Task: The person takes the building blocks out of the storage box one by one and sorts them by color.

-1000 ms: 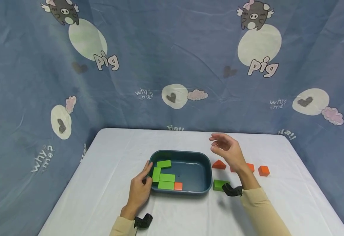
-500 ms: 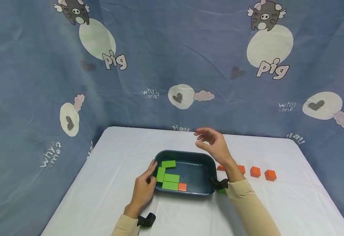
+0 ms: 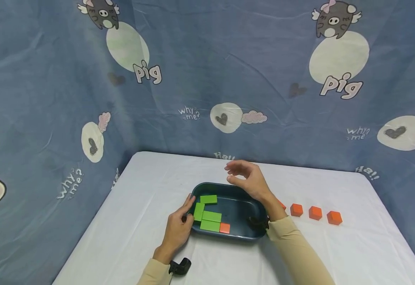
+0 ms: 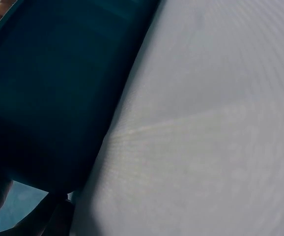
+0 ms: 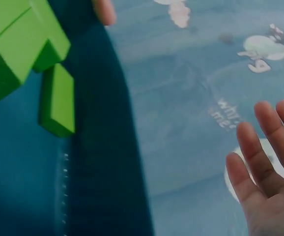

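Note:
A dark teal tray stands on the white-covered table. Inside it, several green blocks gather at the left end, with one orange block beside them. My left hand holds the tray's left end, fingertips and thumb at the rim. Above the tray's far right part hovers my right hand, its relaxed fingers apart and nothing between them. In the right wrist view, those fingers are spread beyond the tray wall, while a single green block lies near that wall.
Right of the tray, orange cubes stand in a row. An orange piece is partly hidden by the right forearm. Behind the table hangs a blue patterned cloth. Each wrist wears a black device.
My right hand has moved left and then lower, over the tray. The right arm now hides the green block outside the tray. The whole view has shifted slightly; my left hand stays at the tray.

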`<state>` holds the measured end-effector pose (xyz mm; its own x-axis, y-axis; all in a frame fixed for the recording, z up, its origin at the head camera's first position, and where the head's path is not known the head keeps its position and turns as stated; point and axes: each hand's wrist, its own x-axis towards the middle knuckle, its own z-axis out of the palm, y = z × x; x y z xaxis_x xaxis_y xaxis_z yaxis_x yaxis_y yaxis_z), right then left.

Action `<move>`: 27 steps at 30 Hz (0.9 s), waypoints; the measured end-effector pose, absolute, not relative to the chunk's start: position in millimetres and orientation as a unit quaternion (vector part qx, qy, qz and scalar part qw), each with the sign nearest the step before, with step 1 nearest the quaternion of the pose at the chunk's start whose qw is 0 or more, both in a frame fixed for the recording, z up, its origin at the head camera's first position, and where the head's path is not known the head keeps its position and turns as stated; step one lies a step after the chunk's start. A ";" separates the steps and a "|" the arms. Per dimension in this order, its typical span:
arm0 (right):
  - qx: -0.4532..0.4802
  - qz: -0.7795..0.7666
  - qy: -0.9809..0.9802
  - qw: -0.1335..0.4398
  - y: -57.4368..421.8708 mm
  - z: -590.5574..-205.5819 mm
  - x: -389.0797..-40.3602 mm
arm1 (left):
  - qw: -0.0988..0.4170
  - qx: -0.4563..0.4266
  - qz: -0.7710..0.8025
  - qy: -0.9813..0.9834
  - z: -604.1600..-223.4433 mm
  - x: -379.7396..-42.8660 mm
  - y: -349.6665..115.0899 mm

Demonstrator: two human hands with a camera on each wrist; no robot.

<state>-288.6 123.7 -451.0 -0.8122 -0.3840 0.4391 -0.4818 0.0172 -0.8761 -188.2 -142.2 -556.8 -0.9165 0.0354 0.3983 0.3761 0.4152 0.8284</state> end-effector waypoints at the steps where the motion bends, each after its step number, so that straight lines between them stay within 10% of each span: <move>1: 0.302 0.627 -0.718 0.031 120.9 -452.2 -288.3 | 0.159 -0.123 -0.526 -0.826 -556.4 -187.9 -142.1; 27: 0.336 0.513 -0.779 -0.130 88.0 -489.2 -287.5 | 0.137 -0.109 -0.525 -0.833 -552.3 -186.8 -140.8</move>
<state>-287.5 88.0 -489.2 -0.7409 -0.6564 0.1422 -0.3896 0.2475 -0.8871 -186.8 -140.8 -552.3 -0.9390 0.0371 0.3419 0.3245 0.4244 0.8453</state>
